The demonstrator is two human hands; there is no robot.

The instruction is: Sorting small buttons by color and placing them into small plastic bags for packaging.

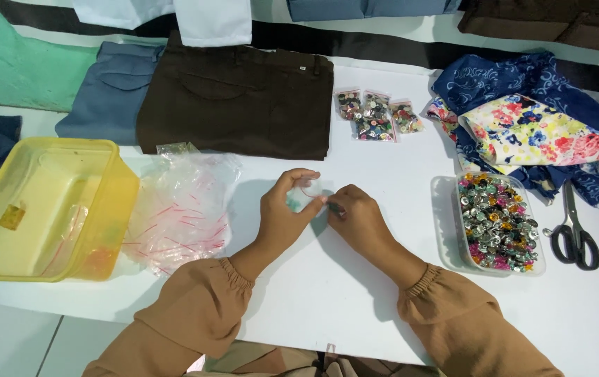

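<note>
While both hands meet above the white table (355, 293), the left hand (282, 216) and right hand (359, 220) pinch a small clear zip bag (308, 194) between fingertips; it looks light, limp and slippery, best gripped at its mouth edges; the tray of buttons (498, 223) sits near.
</note>
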